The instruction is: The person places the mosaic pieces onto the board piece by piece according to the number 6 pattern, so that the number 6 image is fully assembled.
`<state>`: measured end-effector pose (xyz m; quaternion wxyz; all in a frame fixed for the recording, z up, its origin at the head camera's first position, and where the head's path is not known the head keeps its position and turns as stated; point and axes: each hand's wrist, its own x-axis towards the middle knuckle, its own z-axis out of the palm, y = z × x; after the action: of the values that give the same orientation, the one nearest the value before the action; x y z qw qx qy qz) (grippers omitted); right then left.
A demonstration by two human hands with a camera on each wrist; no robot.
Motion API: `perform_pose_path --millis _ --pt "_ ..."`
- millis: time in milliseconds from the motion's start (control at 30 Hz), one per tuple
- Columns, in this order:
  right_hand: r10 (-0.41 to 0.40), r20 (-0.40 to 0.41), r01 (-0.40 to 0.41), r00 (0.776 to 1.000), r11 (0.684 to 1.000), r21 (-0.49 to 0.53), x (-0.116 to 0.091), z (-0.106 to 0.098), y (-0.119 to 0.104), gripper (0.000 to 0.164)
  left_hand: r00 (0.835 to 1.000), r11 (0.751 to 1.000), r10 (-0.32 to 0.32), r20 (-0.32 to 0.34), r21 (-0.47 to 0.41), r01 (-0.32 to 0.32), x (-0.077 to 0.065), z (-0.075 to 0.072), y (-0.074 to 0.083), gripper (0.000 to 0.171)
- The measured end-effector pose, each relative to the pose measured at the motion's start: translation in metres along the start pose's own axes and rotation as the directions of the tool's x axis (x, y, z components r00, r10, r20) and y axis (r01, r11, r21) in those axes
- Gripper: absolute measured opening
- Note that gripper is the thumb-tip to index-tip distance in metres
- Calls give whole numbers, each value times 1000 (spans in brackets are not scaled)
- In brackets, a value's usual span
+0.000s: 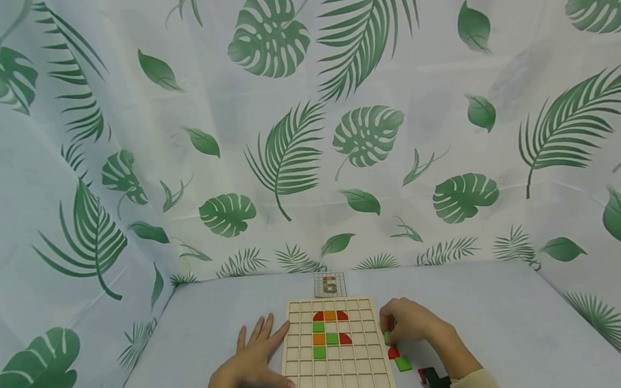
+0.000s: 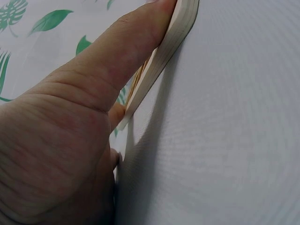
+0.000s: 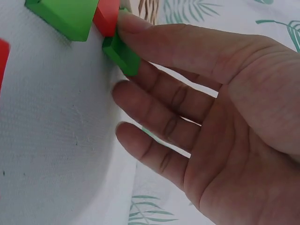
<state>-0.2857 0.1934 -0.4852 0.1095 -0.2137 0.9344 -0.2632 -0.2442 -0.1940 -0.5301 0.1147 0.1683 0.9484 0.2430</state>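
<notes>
In the head view, a wooden grid board point(image 1: 305, 382) bears several red, orange and green tiles in its upper and middle cells. My left hand point(image 1: 253, 360) lies along its left side with fingers spread; the thumb point(image 2: 136, 40) rests on the board's near left corner. Beyond the right edge, my right hand point(image 1: 413, 320) pinches a green tile point(image 3: 125, 57) between thumb and fingers, low over the table. A red tile point(image 1: 393, 352) and another green tile point(image 1: 403, 364) lie just on its near side. Whether the pinched tile touches the table I cannot tell.
A small card point(image 1: 329, 286) with a coloured grid pattern stands behind the board. Another red piece point(image 1: 422, 376) lies near the right wrist, partly hidden by the black wrist camera point(image 1: 436, 381). Leaf-printed white cloth point(image 1: 307, 157) surrounds the table point(image 1: 215, 313).
</notes>
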Motion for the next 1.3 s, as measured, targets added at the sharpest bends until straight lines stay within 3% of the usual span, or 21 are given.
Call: perform_pose_path --millis 333,767,933,1300 --pt "-38 -2 38 999 999 31 0 -2 1 22 1000 1000 2 0 0 -2 0 0 0 133" --pt "-18 -150 29 988 997 71 1 -8 -2 19 1000 1000 4 -1 0 -4 0 2 -2 133" --pt "-24 -142 37 990 995 90 1 -8 -8 26 1000 1000 2 -4 2 -2 0 3 -2 133" --pt "-135 -125 151 983 980 133 4 -5 -21 27 1000 1000 8 -6 3 -8 1 2 -3 133"
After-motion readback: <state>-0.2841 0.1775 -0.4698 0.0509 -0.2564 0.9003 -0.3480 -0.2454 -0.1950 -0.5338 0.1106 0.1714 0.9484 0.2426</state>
